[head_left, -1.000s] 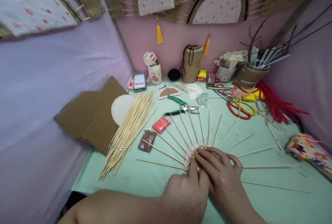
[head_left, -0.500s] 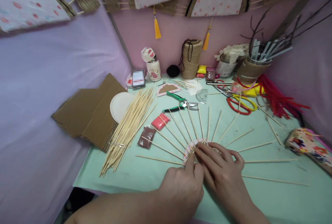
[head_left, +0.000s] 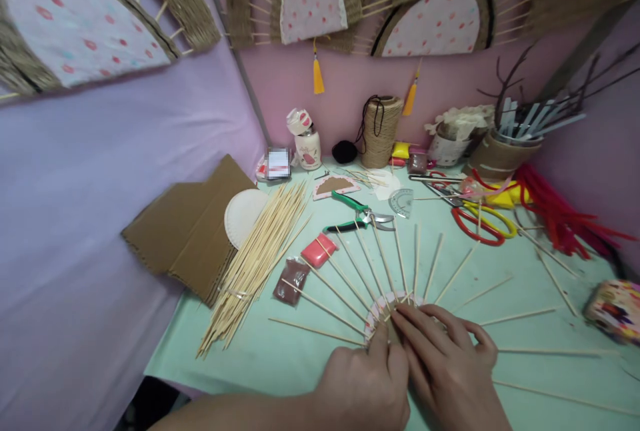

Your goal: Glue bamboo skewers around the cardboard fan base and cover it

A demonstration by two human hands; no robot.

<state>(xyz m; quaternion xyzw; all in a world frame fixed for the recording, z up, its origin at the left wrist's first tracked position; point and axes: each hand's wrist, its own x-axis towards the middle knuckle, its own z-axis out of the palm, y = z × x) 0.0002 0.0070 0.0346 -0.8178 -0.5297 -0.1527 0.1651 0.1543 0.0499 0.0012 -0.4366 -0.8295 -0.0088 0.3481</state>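
A small half-round card (head_left: 376, 307) with a pink dotted edge lies on the mint table (head_left: 280, 364), with several bamboo skewers (head_left: 345, 276) fanning out from it like spokes. My left hand (head_left: 364, 386) is curled, its thumb and fingertips pressing on the card's left part. My right hand (head_left: 447, 361) lies over the card's right part, fingers stretched flat and pressing the skewer ends down. Most of the card is hidden under both hands.
A loose bundle of skewers (head_left: 260, 254) lies at left beside a paper plate (head_left: 243, 214) and cardboard sheets (head_left: 193, 231). Green pliers (head_left: 357, 212), red and brown packets (head_left: 320, 250), scissors (head_left: 483, 221), a twine spool (head_left: 381, 130), red pipe cleaners (head_left: 560, 214) and jars stand behind.
Both hands stay pressed on the card among the skewers. The camera has tilted, so everything sits slightly lower and to the right in view.
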